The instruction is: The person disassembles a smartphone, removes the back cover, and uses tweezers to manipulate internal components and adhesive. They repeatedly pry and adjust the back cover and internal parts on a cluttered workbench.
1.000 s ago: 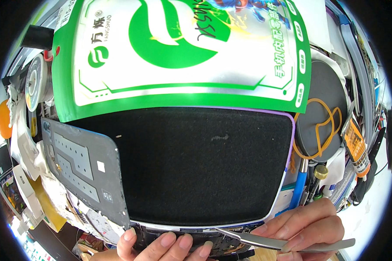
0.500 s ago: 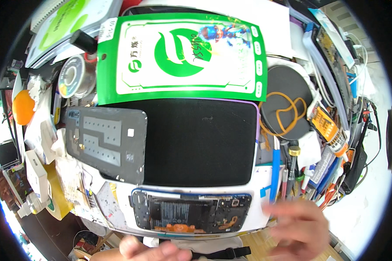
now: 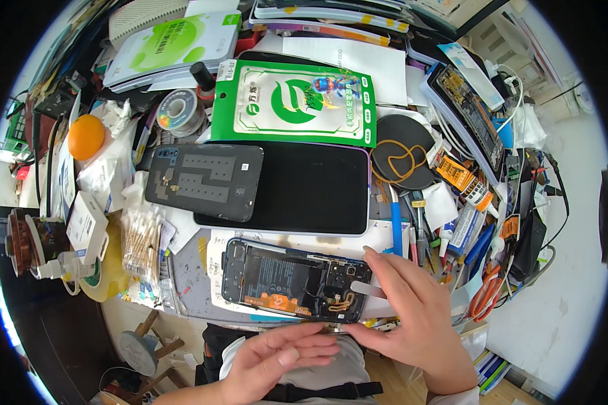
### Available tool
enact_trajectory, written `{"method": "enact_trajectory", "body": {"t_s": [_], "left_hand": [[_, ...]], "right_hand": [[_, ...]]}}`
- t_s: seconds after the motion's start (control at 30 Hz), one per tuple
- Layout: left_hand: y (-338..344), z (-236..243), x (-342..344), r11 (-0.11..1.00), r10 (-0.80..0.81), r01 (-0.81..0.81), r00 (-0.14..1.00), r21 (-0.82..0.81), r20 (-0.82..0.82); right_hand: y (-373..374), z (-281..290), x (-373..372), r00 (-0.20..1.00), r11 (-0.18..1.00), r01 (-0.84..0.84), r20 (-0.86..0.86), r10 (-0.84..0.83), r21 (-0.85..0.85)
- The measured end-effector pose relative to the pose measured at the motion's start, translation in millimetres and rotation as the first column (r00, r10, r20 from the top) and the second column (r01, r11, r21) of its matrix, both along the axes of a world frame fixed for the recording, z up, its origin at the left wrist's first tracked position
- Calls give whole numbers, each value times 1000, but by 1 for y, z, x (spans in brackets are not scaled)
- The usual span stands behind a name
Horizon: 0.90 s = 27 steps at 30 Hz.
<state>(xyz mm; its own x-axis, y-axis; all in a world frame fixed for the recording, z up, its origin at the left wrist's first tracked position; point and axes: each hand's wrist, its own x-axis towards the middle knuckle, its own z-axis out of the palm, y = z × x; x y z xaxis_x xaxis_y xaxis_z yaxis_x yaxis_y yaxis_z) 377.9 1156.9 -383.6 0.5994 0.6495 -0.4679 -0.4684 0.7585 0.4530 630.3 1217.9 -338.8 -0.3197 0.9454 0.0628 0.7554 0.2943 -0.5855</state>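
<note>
An opened phone (image 3: 304, 280) without its back cover lies near the table's front edge, with its battery, orange flex cable and circuit parts exposed. My right hand (image 3: 415, 317) spans the phone's right end, index finger at the far corner and thumb at the near one. Between them a pale flat strip (image 3: 367, 289) sticks out over the phone; its other end is hidden by the hand. My left hand (image 3: 277, 358) is just below the phone's near edge, fingers stretched out and holding nothing.
Behind lie a dark phone back cover (image 3: 206, 179), a black screen panel (image 3: 311, 189) and a green-and-white package (image 3: 294, 101). Cotton swabs (image 3: 142, 243) and a solder spool (image 3: 181, 111) stand left. Tubes, a blue tool (image 3: 396, 226) and an orange rubber band (image 3: 398, 162) crowd the right.
My right hand has moved in from the right onto the phone's end, and the pale strip now shows. My left hand has come higher into view. The whole view has shifted.
</note>
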Motion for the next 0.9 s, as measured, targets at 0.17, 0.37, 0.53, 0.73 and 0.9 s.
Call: {"method": "enact_trajectory", "body": {"t_s": [0.17, 0.37, 0.53, 0.73, 0.9], "left_hand": [[4, 9, 12, 981, 194, -192, 980, -43, 49], [4, 30, 30, 887, 430, -441, 897, -134, -102], [10, 37, 23, 904, 410, -418, 907, -88, -100], [6, 42, 22, 878, 477, -472, 849, 79, -225], [4, 42, 16, 859, 511, -485, 830, 162, -224]], "right_hand": [[-26, 19, -17, 999, 989, 42, -1, -43, 142], [-68, 4, -45, 997, 918, 73, -45, -61, 389], [-87, -12, -53, 963, 912, 93, -269, 20, 400], [-100, 8, -50, 617, 934, -22, -740, -268, -357], [-97, 16, -50, 608, 896, -55, -727, -319, -440]]}}
